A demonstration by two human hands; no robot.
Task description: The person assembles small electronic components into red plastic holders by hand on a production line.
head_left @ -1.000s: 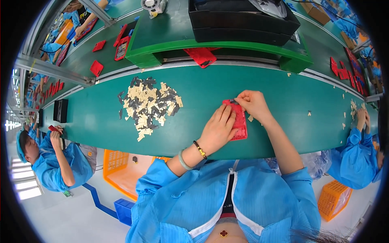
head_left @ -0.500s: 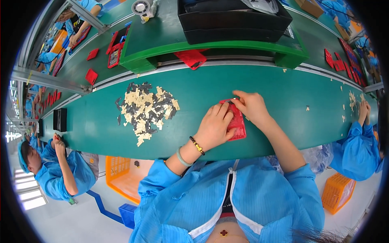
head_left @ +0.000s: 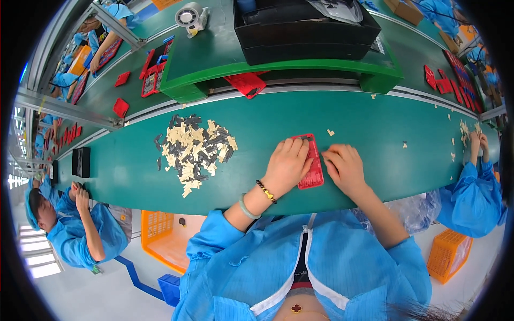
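Note:
A shallow red plastic case (head_left: 312, 174) with a ribbed inside lies on the green table before me. My left hand (head_left: 289, 163) rests over its left side and grips it, fingers at the far end and thumb on the face. The fingers hide much of that side; a small dark part (head_left: 306, 138) shows at the far end. Just right of the case is my right hand (head_left: 345, 168), fingers bent, thumb apart from them, with nothing visible between. A small cream piece (head_left: 330, 132) lies on the table beyond it.
To the left is a pile of cream and dark grey pieces (head_left: 195, 147). A green raised shelf (head_left: 289, 72) carrying a black box (head_left: 308, 35) stands at the back, with a red case (head_left: 246, 84) partly under it. Co-workers sit at both sides.
My right hand has drawn back from the far end of the red case to its right side. A cream piece now lies beyond the hand. The left hand stays on the case.

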